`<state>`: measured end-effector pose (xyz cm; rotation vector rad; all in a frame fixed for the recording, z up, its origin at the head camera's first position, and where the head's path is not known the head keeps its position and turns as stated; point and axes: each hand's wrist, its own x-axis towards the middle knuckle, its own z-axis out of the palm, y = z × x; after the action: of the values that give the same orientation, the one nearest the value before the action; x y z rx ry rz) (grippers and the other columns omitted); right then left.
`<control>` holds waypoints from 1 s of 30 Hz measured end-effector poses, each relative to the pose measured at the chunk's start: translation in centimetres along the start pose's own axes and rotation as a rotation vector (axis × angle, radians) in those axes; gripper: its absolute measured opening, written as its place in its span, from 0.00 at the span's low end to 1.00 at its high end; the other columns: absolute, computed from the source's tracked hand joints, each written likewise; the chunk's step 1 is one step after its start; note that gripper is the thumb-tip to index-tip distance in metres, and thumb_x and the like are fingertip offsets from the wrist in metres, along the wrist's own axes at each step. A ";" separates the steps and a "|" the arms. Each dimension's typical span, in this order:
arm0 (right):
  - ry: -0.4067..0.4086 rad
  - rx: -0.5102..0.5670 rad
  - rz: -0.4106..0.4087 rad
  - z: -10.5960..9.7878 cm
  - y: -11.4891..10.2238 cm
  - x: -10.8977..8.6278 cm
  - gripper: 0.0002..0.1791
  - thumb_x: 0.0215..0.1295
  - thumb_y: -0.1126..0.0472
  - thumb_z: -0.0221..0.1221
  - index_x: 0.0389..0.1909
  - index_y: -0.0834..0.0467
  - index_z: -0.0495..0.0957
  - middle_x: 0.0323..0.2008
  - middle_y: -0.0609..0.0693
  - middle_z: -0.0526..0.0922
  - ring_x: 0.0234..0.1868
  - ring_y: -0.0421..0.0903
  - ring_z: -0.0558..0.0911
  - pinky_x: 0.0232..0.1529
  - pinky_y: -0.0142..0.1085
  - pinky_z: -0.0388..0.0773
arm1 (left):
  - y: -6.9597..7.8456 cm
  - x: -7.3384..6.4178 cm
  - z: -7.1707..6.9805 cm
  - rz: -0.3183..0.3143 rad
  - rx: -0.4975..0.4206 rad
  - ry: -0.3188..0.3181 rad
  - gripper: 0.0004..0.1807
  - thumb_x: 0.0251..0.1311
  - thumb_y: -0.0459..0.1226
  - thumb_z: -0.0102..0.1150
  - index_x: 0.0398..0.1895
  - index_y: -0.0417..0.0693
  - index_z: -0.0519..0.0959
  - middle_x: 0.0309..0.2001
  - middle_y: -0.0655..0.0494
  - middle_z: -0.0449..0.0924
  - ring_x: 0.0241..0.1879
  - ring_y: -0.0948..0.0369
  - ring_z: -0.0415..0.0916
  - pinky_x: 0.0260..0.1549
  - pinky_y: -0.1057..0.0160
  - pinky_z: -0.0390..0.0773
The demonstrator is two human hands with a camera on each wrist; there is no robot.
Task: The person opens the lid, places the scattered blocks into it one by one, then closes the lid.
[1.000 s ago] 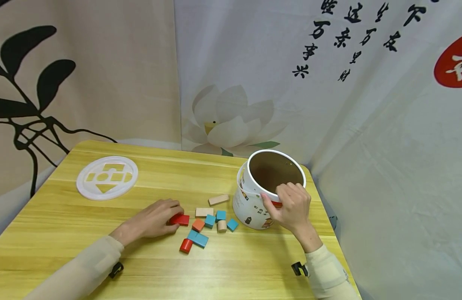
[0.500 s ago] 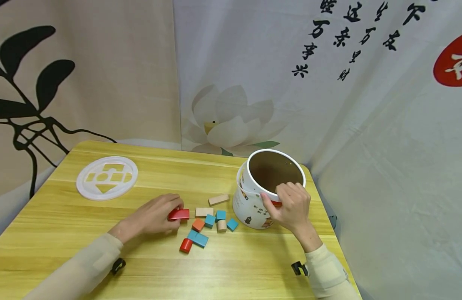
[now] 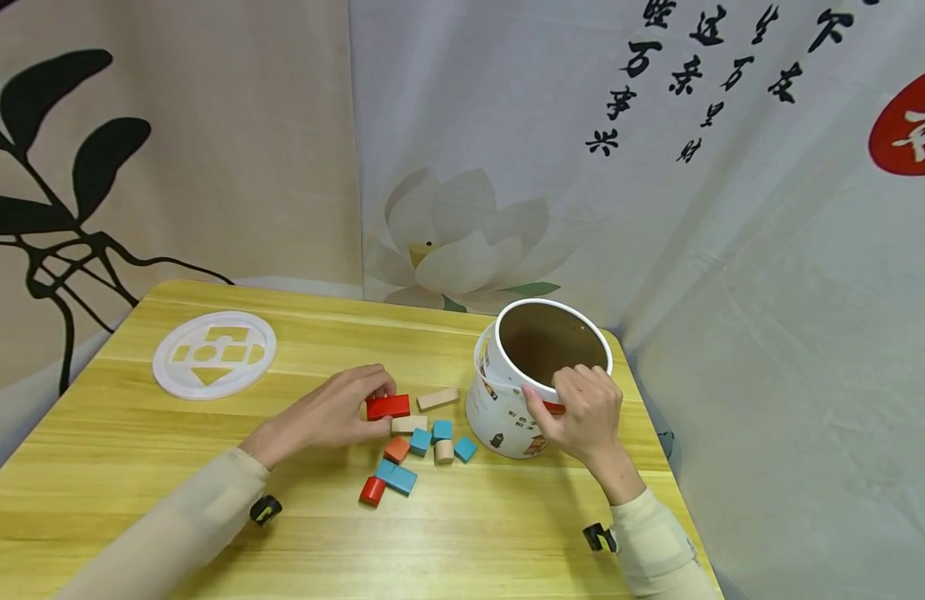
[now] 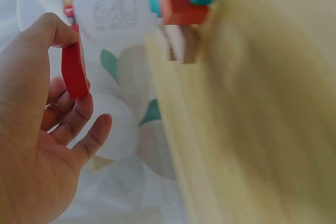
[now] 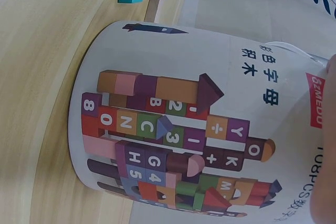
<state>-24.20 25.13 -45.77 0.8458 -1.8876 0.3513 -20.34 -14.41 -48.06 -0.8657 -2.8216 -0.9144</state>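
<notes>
My left hand (image 3: pixel 341 408) pinches a red rectangular block (image 3: pixel 387 407) between thumb and fingers, just behind the loose blocks. In the left wrist view the red block (image 4: pixel 75 69) is held off the table, its long side between thumb and fingertips. On the right, my right hand (image 3: pixel 586 412) grips the near rim of a white printed bucket (image 3: pixel 500 417), thumb outside and fingers over the edge. The bucket stands upright, and the part of its inside that shows is brown. Pictures of toy blocks cover the bucket's wall (image 5: pixel 173 129) in the right wrist view.
Between the hands lie several loose blocks: plain wood (image 3: pixel 437 399), an orange one (image 3: pixel 397 451), blue ones (image 3: pixel 396 477) and a red rounded one (image 3: pixel 372 491). A white round lid with shaped holes (image 3: pixel 162 371) lies at the table's back left. A printed curtain (image 3: pixel 462 125) hangs behind.
My left hand has lifted the red block off the table and carried it right and away from me, toward the bucket. My right hand has stayed on the bucket's rim.
</notes>
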 end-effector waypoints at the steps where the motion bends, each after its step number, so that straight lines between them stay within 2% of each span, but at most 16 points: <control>1: 0.000 0.000 0.000 0.0 0.0 0.0 0.34 0.79 0.40 0.59 0.16 0.53 0.59 0.14 0.44 0.58 0.18 0.42 0.56 0.24 0.35 0.50 | 0.3 0.4 -0.1 0.006 -0.012 0.004 0.13 0.63 0.41 0.74 0.49 0.53 0.85 0.42 0.65 0.81 0.40 0.64 0.77 0.40 0.68 0.80; 6: 0.004 0.001 -0.001 0.0 0.0 0.0 0.35 0.79 0.39 0.59 0.16 0.53 0.59 0.14 0.44 0.57 0.18 0.42 0.55 0.24 0.35 0.50 | 1.6 2.4 -0.8 0.064 -0.044 0.037 0.13 0.63 0.38 0.73 0.49 0.52 0.84 0.42 0.63 0.82 0.41 0.64 0.77 0.42 0.67 0.82; 8: 0.007 0.002 -0.003 0.0 0.0 0.1 0.35 0.79 0.40 0.59 0.16 0.53 0.58 0.14 0.43 0.57 0.18 0.42 0.55 0.24 0.35 0.50 | 2.2 3.4 -1.1 0.098 -0.048 0.048 0.13 0.62 0.37 0.73 0.49 0.49 0.85 0.42 0.60 0.83 0.40 0.63 0.77 0.40 0.67 0.82; 13: 0.013 0.006 -0.009 0.0 0.0 0.2 0.34 0.77 0.41 0.60 0.16 0.53 0.58 0.14 0.43 0.56 0.18 0.42 0.55 0.24 0.35 0.50 | 3.7 5.5 -1.7 0.172 -0.028 0.061 0.13 0.62 0.37 0.73 0.49 0.46 0.85 0.41 0.58 0.83 0.37 0.61 0.78 0.36 0.68 0.81; 17: 0.014 0.006 -0.007 0.0 0.1 0.2 0.34 0.76 0.42 0.61 0.16 0.53 0.59 0.14 0.44 0.57 0.18 0.42 0.55 0.23 0.36 0.50 | 4.7 7.0 -2.1 0.215 -0.008 0.068 0.14 0.63 0.39 0.73 0.49 0.46 0.85 0.41 0.58 0.82 0.36 0.64 0.76 0.36 0.69 0.80; 22: 0.006 0.000 -0.004 0.0 0.1 0.0 0.34 0.77 0.41 0.60 0.16 0.53 0.59 0.14 0.43 0.57 0.18 0.42 0.55 0.24 0.35 0.50 | 5.8 8.7 -2.6 0.257 -0.004 0.065 0.13 0.63 0.39 0.72 0.49 0.46 0.85 0.41 0.58 0.82 0.37 0.65 0.75 0.37 0.68 0.80; 30: -0.014 -0.003 0.004 0.0 0.2 -0.2 0.34 0.78 0.40 0.60 0.16 0.53 0.60 0.14 0.44 0.58 0.18 0.42 0.56 0.24 0.35 0.50 | 8.0 11.4 -3.5 0.310 0.056 0.053 0.15 0.65 0.40 0.73 0.52 0.44 0.86 0.45 0.55 0.84 0.41 0.59 0.80 0.41 0.66 0.82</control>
<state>-24.29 25.31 -45.95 0.8445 -1.9033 0.3461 -26.12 -5.36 -38.51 -1.2064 -2.5536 -0.7972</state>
